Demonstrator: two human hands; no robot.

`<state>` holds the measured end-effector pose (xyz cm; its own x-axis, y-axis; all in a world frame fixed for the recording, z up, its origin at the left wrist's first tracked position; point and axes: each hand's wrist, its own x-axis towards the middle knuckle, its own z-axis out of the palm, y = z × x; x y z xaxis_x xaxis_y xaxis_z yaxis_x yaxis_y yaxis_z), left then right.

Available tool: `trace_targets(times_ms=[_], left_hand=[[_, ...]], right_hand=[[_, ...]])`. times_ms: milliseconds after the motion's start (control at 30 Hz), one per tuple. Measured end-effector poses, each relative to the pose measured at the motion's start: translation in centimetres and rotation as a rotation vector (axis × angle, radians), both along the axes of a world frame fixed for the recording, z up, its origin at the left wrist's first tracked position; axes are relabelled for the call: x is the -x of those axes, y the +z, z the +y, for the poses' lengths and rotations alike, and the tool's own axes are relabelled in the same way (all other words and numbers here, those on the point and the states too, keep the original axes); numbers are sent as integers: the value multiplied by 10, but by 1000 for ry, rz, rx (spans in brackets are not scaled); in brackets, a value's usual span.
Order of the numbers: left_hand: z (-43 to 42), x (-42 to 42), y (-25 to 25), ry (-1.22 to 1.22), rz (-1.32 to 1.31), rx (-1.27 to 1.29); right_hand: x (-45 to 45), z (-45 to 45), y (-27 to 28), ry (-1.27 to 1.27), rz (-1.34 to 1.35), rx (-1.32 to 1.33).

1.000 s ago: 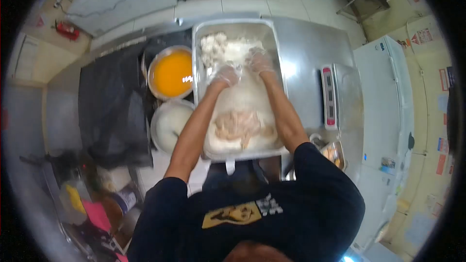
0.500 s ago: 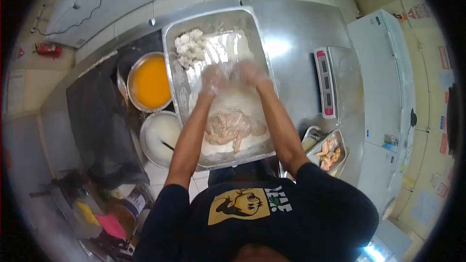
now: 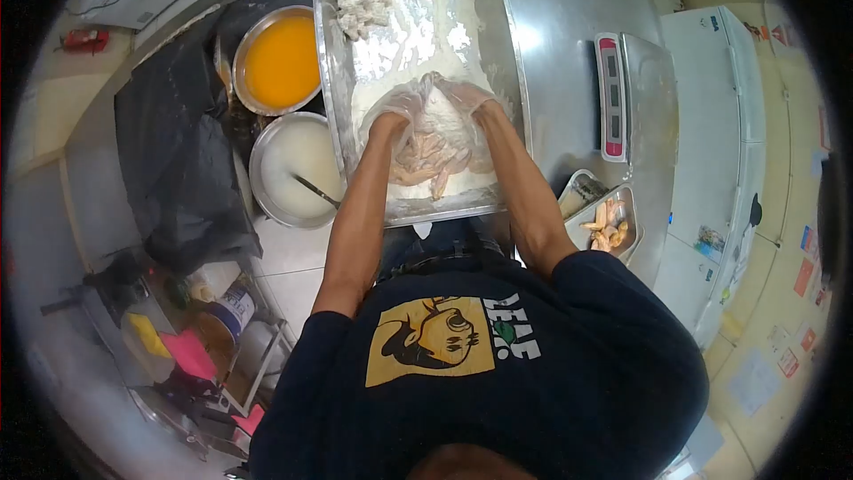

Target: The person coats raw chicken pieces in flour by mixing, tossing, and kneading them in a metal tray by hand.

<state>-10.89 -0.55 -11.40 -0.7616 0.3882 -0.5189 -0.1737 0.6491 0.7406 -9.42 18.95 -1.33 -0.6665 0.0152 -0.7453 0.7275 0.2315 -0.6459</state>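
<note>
A stainless-steel table (image 3: 573,71) spans the kitchen work area, with a white refrigerator-like cabinet (image 3: 706,80) beyond its right side. Black plastic sheeting (image 3: 169,142) covers the left part. Between these sits the large metal tray (image 3: 516,58), its near edge close to the front of the person's dark shirt (image 3: 569,364).

To the tray's left are two round bowls, one behind the other: the farther bowl (image 3: 237,71) holds orange liquid, the nearer bowl (image 3: 256,182) a cloudy, whitish one. A scale (image 3: 611,98) with a red-and-white display panel stands well to the tray's right. Nearer the person, a small tray (image 3: 633,240) holds yellowish-pink pieces.

Inside the large tray, white powder (image 3: 437,116) lies spread and heaped around the middle. The left hand (image 3: 397,107) and the right hand (image 3: 466,100), both in clear gloves, curve around the heap from either side; whether their fingers close on anything cannot be told. Raw, pinkish meat (image 3: 428,158) lies in the near half, partly between the forearms. Pale, lumpy clumps (image 3: 362,4) sit in the far left corner. A thin dark handle (image 3: 315,189) slants out of the nearer bowl.
</note>
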Motion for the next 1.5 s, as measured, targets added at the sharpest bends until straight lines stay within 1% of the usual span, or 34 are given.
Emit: trace_targets(times_ms=[33,67,100,133,200,267,333,400,433,467,500,533,600,633,667,733,767,833,867,933,967,1033,1067,1100,1133,1167,1233,1267,1300,1367,1400,1433,1467,1500], left_hand=[[19,8,59,41,-61,26],[27,11,94,82,-123,53],[23,11,93,88,-118,57],[21,11,91,77,-80,60],[16,5,149,41,40,37],[9,-5,176,24,143,-49],[-2,-19,150,39,244,-241],[-12,-28,147,56,340,-437],[-17,-33,147,-48,418,-245],[-22,-38,151,-150,492,-50],[-29,-44,156,-179,398,-27],[-36,-49,161,-207,306,0],[-46,-58,146,-481,683,40],[-48,-61,131,-364,673,-40],[-49,-64,117,-250,666,-127],[-46,-38,93,-359,637,91],[-41,-27,92,-399,623,162],[-20,-2,129,-255,298,341],[-18,4,123,-253,294,341],[-11,20,105,-384,50,421],[-7,20,90,-386,-1,387],[3,10,46,-211,9,95],[8,8,35,-121,5,-21],[12,6,50,-57,-13,-72],[15,1,64,28,-125,22],[13,4,62,29,-127,28],[12,19,56,-90,25,95],[14,21,65,-92,27,95],[15,21,81,-23,-14,81],[10,14,91,54,-59,72],[7,11,91,-37,254,-21],[5,9,91,-129,570,-118],[1,6,93,-129,576,-121],[-3,1,102,-233,562,-85]], right_hand=[[-1,-1,-10,8,7,1],[-2,-1,-32,-34,115,206],[-4,-4,-35,-79,219,413],[-7,-3,-37,-77,223,417],[-18,-4,-15,-273,120,703],[-29,-4,-1,-223,178,678],[-34,-7,14,-171,246,648],[-40,-18,37,1,382,408],[-45,-23,54,-2,383,406],[-53,-31,82,29,318,199],[-59,-36,98,58,248,-7],[-62,-36,103,55,250,-8],[-67,-29,109,501,256,-369],[-76,-9,63,554,645,-411],[-69,-5,63,552,643,-412],[-57,0,64,598,222,-767],[-52,2,57,598,214,-765],[-40,6,35,440,56,-816],[-32,7,19,445,54,-815],[-22,9,-8,394,-5,-749],[-19,7,-7,386,-6,-757],[-23,-4,-6,225,-7,-418],[-19,-7,-14,224,-12,-416],[-14,-11,-31,128,-24,-206],[-13,-10,-46,80,-31,-97],[-11,-10,-63,32,-42,12],[-5,3,-83,178,143,185],[-11,6,-68,175,145,185],[-21,6,-39,128,237,271],[-9,3,-8,-129,-35,549],[-11,1,17,-126,-35,550],[-18,0,52,77,97,329],[-22,3,58,212,164,251],[-26,6,64,343,238,165]])
